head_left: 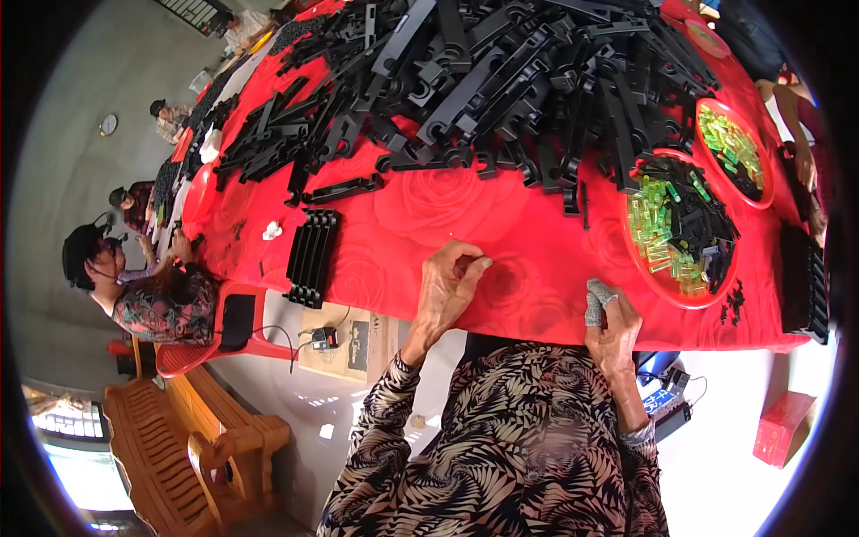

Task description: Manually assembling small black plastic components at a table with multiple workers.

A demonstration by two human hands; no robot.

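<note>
My left hand (449,285) is over the near edge of the red tablecloth (420,201). Its fingers curl inward and the thumb tip comes close to the index finger; anything between them is too small or hidden to make out. To its right, my right hand (614,324) rests at the table edge with bent fingers, grey wrapping on some of them. What that hand holds, if anything, is hidden. Nearest to it stands an orange-red basin (646,291) of small yellow-green vials and black pieces. Left of my left hand lies a row of black slotted strips (311,259).
A large heap of long black plastic parts (501,85) covers the far table. A second basin (768,192) of green vials stands at the right. A crumpled white scrap (272,231) lies left. Another person (165,291) sits at the left beside a red chair (246,336); a wooden bench (192,430) stands behind.
</note>
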